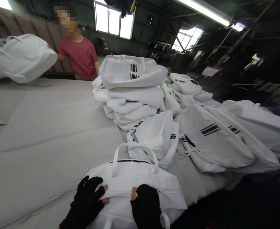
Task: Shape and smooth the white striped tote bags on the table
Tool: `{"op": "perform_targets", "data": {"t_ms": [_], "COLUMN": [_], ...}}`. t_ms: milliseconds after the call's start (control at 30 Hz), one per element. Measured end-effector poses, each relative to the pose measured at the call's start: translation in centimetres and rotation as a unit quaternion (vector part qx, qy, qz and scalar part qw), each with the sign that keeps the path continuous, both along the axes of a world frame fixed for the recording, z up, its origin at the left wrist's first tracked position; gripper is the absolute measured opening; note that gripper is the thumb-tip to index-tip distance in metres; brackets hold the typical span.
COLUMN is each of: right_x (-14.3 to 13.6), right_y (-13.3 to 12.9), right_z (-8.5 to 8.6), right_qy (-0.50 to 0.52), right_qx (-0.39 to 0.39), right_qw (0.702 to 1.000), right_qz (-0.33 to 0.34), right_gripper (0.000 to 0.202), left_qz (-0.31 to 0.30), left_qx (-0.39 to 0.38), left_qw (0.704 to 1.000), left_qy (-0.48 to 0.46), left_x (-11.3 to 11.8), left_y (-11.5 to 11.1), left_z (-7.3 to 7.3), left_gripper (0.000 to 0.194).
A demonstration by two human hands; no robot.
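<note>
- The table (46, 127) is wide and covered in pale grey cloth; it fills the left and middle of the view.
- A heap of white bags (211, 136), some marked with dark stripes, spreads over the right side of the table, and a neater stack (130, 92) of the same bags rises behind it.
- At the far edge a person in a red shirt (81, 57) stands beside the stack, with another white bag (22, 58) held up in the air at the far left.
- The near bag (140, 181) is white and padded, with a looped strap handle standing up at its far side and a dark line along its top edge (a seam or zip runs across its middle); it lies flat at the near edge of the table.
- The left hand (87, 202), in a black fingerless glove, rests spread on the bag's left part, fingers open and flat.
- The right hand (146, 205), gloved the same way, presses on the seam just beside the left, fingers curled onto the cloth; whether it pinches the cloth I cannot tell.
</note>
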State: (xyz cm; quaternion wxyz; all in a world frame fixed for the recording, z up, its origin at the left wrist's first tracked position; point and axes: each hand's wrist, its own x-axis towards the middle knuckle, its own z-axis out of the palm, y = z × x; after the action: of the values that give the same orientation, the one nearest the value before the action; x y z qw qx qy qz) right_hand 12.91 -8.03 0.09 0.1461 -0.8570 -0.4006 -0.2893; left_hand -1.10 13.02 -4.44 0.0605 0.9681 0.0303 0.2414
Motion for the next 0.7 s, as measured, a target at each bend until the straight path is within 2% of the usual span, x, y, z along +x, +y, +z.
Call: {"op": "perform_targets", "data": {"t_ms": [167, 233, 333, 367, 433, 533, 600, 700], "right_x": [0.3, 0.5, 0.7, 0.7, 1.0, 1.8, 2.4, 2.9], "right_y": [-1.0, -1.1, -1.4, -1.7, -2.7, -4.8, -6.3, -7.8], "right_z": [-1.3, -1.7, -1.2, -0.8, 0.1, 0.7, 0.4, -0.6], "right_qy": [-0.003, 0.029, 0.088, 0.111, 0.170, 0.210, 0.158, -0.006], "right_qx": [0.028, 0.037, 0.034, 0.033, 0.022, -0.025, -0.096, -0.200], "right_qw": [0.999, 0.999, 0.995, 0.992, 0.982, 0.973, 0.980, 0.980], "right_qz": [-0.017, -0.015, 0.027, 0.045, 0.082, 0.091, 0.069, 0.009], "right_gripper": [0.015, 0.016, 0.021, 0.023, 0.022, 0.013, 0.013, 0.030], "left_qz": [0.009, 0.038, 0.058, 0.052, 0.046, 0.072, 0.073, 0.082], "left_qx": [-0.008, -0.015, -0.018, -0.016, -0.022, -0.048, -0.060, -0.080], "left_qw": [1.000, 0.999, 0.997, 0.998, 0.997, 0.970, 0.955, 0.950], "left_qy": [0.007, -0.018, -0.051, -0.036, 0.054, 0.225, 0.282, 0.291], "left_x": [0.4, 0.8, 2.1, 2.9, 4.6, 7.1, 8.0, 8.2], "left_y": [-0.5, -2.2, -6.5, -8.0, -10.5, -12.0, -11.9, -11.2], "left_z": [1.6, 2.5, 3.1, 3.2, 3.7, 4.8, 5.6, 6.1], "left_gripper": [0.028, 0.031, 0.034, 0.033, 0.027, 0.023, 0.026, 0.029]}}
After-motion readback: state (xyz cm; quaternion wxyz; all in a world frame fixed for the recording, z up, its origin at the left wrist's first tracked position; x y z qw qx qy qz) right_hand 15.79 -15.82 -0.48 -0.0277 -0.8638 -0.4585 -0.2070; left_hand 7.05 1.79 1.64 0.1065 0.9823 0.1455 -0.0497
